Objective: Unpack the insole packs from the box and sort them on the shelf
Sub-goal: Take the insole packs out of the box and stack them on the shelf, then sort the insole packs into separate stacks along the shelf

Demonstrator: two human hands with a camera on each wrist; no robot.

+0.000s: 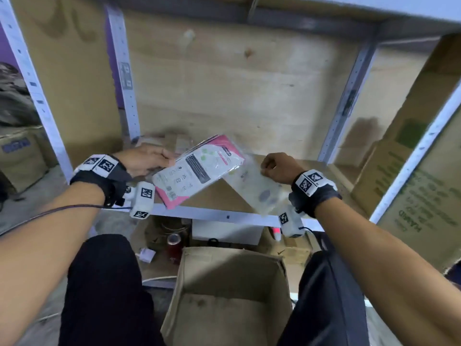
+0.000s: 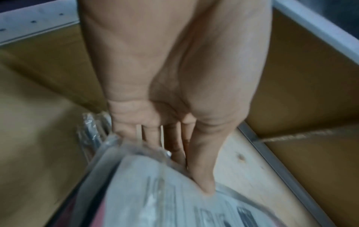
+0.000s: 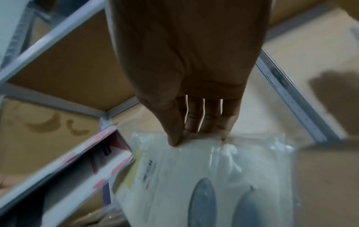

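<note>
My left hand (image 1: 149, 159) grips a stack of pink-and-white insole packs (image 1: 197, 168) by its far end, held tilted over the wooden shelf (image 1: 217, 196). The left wrist view shows the thumb on top of the plastic-wrapped packs (image 2: 155, 199) and the fingers underneath. My right hand (image 1: 277, 167) pinches the top edge of a clear pack of white insoles with grey pads (image 1: 259, 191), hanging above the shelf's right half; the same white pack (image 3: 204, 176) fills the right wrist view. The open cardboard box (image 1: 224, 295) stands on the floor between my legs, its visible inside bare.
Some flat brown packs (image 1: 169, 141) lie at the shelf's back left. A large printed carton (image 1: 419, 171) stands on the right beside the shelf post. More boxes (image 1: 20, 156) sit at left. Under the shelf are a white box (image 1: 224, 231) and a dark jar (image 1: 174, 243).
</note>
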